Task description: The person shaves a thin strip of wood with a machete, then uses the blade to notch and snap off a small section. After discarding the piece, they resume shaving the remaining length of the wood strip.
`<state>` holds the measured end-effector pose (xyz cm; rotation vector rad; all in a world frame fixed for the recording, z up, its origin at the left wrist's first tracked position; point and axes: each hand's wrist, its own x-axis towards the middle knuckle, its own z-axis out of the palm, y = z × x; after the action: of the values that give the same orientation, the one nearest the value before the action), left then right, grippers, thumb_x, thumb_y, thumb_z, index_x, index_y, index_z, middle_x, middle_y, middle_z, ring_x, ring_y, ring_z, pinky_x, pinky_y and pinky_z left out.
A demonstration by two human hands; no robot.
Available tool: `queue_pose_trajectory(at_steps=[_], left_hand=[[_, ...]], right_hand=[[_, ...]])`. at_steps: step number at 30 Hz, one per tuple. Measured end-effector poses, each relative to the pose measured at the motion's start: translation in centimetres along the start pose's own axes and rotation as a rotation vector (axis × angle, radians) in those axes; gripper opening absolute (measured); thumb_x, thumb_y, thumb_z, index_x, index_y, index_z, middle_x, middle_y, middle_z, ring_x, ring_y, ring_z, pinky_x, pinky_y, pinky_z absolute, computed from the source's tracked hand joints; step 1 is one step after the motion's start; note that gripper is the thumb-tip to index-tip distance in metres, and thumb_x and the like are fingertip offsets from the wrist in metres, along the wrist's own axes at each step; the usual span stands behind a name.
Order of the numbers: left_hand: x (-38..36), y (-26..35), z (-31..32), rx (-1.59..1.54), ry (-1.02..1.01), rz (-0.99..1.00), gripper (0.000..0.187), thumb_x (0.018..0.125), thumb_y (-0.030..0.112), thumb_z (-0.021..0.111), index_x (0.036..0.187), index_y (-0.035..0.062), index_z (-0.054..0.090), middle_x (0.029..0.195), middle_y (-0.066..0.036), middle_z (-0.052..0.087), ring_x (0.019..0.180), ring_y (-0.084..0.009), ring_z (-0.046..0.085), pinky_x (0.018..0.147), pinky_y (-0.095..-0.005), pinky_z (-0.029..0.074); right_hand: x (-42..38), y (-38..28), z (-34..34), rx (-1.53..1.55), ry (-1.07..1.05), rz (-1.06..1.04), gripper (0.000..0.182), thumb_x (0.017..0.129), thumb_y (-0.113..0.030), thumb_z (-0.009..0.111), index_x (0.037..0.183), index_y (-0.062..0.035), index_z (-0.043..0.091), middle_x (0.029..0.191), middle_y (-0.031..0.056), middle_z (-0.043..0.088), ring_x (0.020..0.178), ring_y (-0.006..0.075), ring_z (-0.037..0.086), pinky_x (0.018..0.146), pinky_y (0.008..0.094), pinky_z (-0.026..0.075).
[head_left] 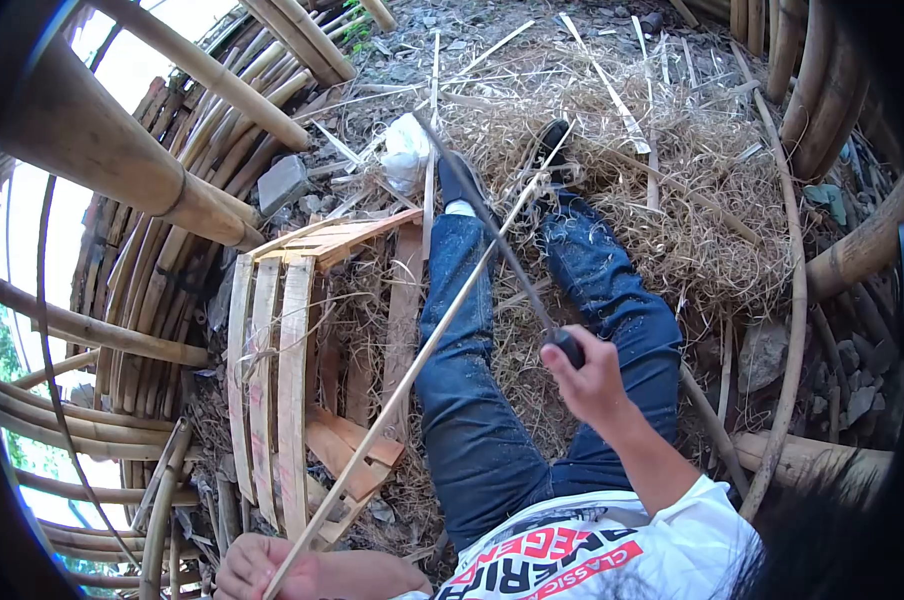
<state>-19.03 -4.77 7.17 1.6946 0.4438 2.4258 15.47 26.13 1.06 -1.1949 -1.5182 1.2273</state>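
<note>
My left hand (257, 568), low at the left, has its fingers closed around the near end of a long, thin bamboo strip (392, 405). From there the strip slants up over my left leg toward my feet. My right hand (594, 383), over my right thigh, grips the black handle of a long machete (520, 272). Its dark blade points up and to the left, crossing the strip in this view above my shins. Both legs (472, 400) are stretched out in blue jeans sprinkled with shavings.
A slatted wooden crate (297, 375) stands left of my legs. Bamboo shavings (702, 225) cover the ground around my feet. A white plastic bag (405, 152) lies beside my left foot. Thick bamboo poles (122, 155) frame the left side, with more poles (862, 245) at the right.
</note>
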Motion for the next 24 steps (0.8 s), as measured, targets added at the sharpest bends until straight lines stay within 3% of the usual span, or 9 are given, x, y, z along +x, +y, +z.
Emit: queue_pose_trajectory(at_steps=[2, 5, 8, 9, 12, 13, 18, 21, 24], left_hand=[[6.8, -8.1, 11.4, 0.173, 0.013, 0.009, 0.021, 0.091, 0.026, 0.067, 0.095, 0.0063, 0.062, 0.095, -0.010, 0.071, 0.080, -0.0230, 0.071, 0.064, -0.0343, 0.059], [6.3, -7.5, 10.4, 0.174, 0.024, -0.025, 0.023, 0.092, 0.024, 0.066, 0.101, 0.0044, 0.058, 0.099, -0.013, 0.067, 0.085, -0.0267, 0.069, 0.066, -0.0359, 0.058], [6.2, -6.7, 9.4, 0.205, 0.026, -0.029, 0.027, 0.093, 0.023, 0.064, 0.107, 0.0031, 0.055, 0.106, -0.014, 0.063, 0.092, -0.0265, 0.065, 0.072, -0.0365, 0.055], [5.9, -6.5, 9.2, 0.210, 0.029, -0.030, 0.028, 0.093, 0.023, 0.064, 0.109, 0.0026, 0.053, 0.108, -0.014, 0.061, 0.094, -0.0265, 0.064, 0.074, -0.0367, 0.055], [5.4, -6.3, 8.9, 0.215, 0.031, -0.029, 0.032, 0.095, 0.022, 0.062, 0.115, 0.0014, 0.050, 0.115, -0.015, 0.057, 0.100, -0.0263, 0.060, 0.080, -0.0372, 0.052], [5.2, -6.2, 8.9, 0.221, 0.032, -0.027, 0.033, 0.095, 0.022, 0.061, 0.117, 0.0009, 0.048, 0.117, -0.016, 0.055, 0.103, -0.0262, 0.059, 0.082, -0.0374, 0.052], [5.2, -6.3, 8.4, 0.217, 0.026, -0.025, 0.040, 0.097, 0.020, 0.058, 0.127, -0.0012, 0.042, 0.129, -0.018, 0.048, 0.114, -0.0259, 0.053, 0.092, -0.0384, 0.048], [5.4, -6.4, 7.9, 0.211, 0.002, -0.030, 0.045, 0.098, 0.020, 0.056, 0.133, -0.0025, 0.038, 0.136, -0.019, 0.043, 0.120, -0.0257, 0.050, 0.098, -0.0390, 0.045], [5.6, -5.9, 6.8, 0.194, -0.074, -0.036, 0.050, 0.100, 0.019, 0.054, 0.139, -0.0038, 0.035, 0.143, -0.020, 0.038, 0.127, -0.0255, 0.046, 0.104, -0.0396, 0.043]], right_hand=[[-1.2, -1.8, 0.5, -0.035, -0.067, 0.004, 0.037, 0.088, -0.035, 0.073, 0.089, -0.0002, 0.062, 0.060, 0.0071, 0.057, 0.054, 0.0152, 0.059, 0.053, 0.0321, 0.046], [-1.8, -1.5, 1.4, -0.021, -0.122, -0.281, 0.035, 0.083, -0.031, 0.077, 0.090, -0.0011, 0.061, 0.069, 0.0137, 0.061, 0.062, 0.0287, 0.067, 0.056, 0.0341, 0.050], [-0.1, 0.5, 2.3, -0.116, -0.046, -0.245, 0.034, 0.084, -0.031, 0.076, 0.090, -0.0012, 0.061, 0.066, 0.0128, 0.060, 0.059, 0.0271, 0.065, 0.055, 0.0343, 0.049], [0.6, 1.6, 2.3, -0.099, -0.052, -0.100, 0.035, 0.087, -0.033, 0.073, 0.089, -0.0014, 0.060, 0.061, 0.0104, 0.059, 0.055, 0.0224, 0.062, 0.052, 0.0337, 0.047], [2.2, 3.4, 1.5, 0.012, 0.011, 0.001, 0.038, 0.091, -0.038, 0.068, 0.085, -0.0015, 0.060, 0.056, 0.0074, 0.057, 0.051, 0.0175, 0.059, 0.049, 0.0328, 0.044], [2.5, 4.3, 1.2, -0.097, 0.063, -0.053, 0.043, 0.093, -0.042, 0.064, 0.083, -0.0014, 0.060, 0.056, 0.0060, 0.057, 0.051, 0.0151, 0.057, 0.048, 0.0316, 0.042], [0.8, 1.1, 0.4, -0.098, 0.007, -0.041, 0.043, 0.094, -0.043, 0.064, 0.083, -0.0013, 0.061, 0.057, 0.0085, 0.057, 0.051, 0.0186, 0.059, 0.049, 0.0330, 0.043], [0.3, 0.6, 0.6, -0.091, -0.078, -0.165, 0.040, 0.093, -0.041, 0.066, 0.084, -0.0018, 0.062, 0.058, 0.0106, 0.058, 0.054, 0.0231, 0.064, 0.050, 0.0337, 0.044], [1.9, 2.5, 0.4, -0.097, -0.098, -0.044, 0.042, 0.093, -0.042, 0.065, 0.080, -0.0020, 0.061, 0.058, 0.0111, 0.058, 0.053, 0.0235, 0.062, 0.050, 0.0345, 0.044]])
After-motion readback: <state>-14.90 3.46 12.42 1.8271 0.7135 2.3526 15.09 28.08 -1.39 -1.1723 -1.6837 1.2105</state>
